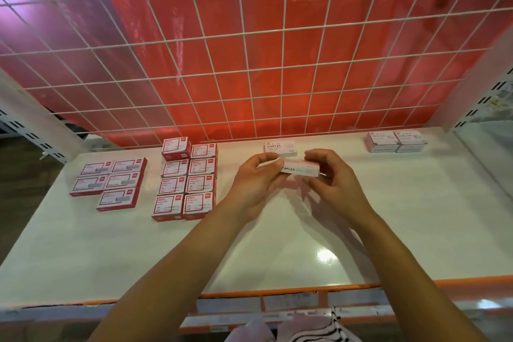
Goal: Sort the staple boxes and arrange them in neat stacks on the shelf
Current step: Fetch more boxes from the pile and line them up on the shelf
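- Staple box [301, 169], white with the word STAPLES on its near side, is held over the shelf [277, 244]; it lies lengthwise from left to right between both hands, toward the back and a little right of centre
- left hand [258, 179] grips the box's left end; thumb on top, fingers curled underneath, forearm reaching in from the lower left
- right hand [331, 175] grips the right end; fingers bent over the top and far edge; its thumb is hard to make out
- second white box [280, 148], also marked STAPLES, lies flat on the shelf just behind the held one, near the foot of the wire grid [249, 64]
- left group of red-edged boxes [109, 183]: five lying flat; two rows of two, with a fifth in front, slightly askew
- middle group of red-edged boxes [186, 183]: two tight columns of four running front to back; the back-left one stands taller than the rest
- pale boxes [395, 141] sit side by side at the back right, well apart from the hands; their print is too blurred to read
- red sheet [277, 22] hangs behind the grid; an orange strip [416, 282] runs along the shelf's front edge; striped cloth [319, 327] shows at the bottom of the view
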Demonstrator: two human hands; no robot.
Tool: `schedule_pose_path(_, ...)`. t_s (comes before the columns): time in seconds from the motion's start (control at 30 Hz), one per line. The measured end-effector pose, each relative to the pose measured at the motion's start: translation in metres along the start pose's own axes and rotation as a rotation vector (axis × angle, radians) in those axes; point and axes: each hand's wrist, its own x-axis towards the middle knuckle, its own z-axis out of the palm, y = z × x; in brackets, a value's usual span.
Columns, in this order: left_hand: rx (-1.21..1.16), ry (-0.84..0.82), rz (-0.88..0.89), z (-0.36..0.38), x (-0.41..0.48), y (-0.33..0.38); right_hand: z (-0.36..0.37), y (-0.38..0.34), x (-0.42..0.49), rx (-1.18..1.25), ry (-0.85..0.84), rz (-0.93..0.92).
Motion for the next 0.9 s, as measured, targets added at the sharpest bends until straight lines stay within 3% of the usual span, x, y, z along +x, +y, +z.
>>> schedule_pose_path(0.2, 0.008, -0.064, -0.036, -0.005, -0.003, 0.000, -0.002, -0.002, -0.002, 0.075, -0.016, 0.076)
schedule_pose_path(0.4, 0.120, -0.084, -0.013, -0.007, -0.006, -0.004, -0.001, -0.001, 0.001, -0.006, -0.002, 0.075)
schedule_pose_path(0.53, 0.487, 0.005, 0.101, -0.002, -0.005, -0.011, 0.000, 0.003, 0.007, -0.196, -0.010, 0.071)
schedule_pose_path(0.67, 0.811, -0.016, 0.213, 0.002, 0.001, -0.018, -0.005, 0.003, 0.016, -0.449, -0.079, 0.040)
schedule_pose_path(0.9, 1.427, 0.086, 0.541, 0.001, 0.029, -0.002, -0.028, 0.011, 0.047, -0.617, -0.051, 0.056)
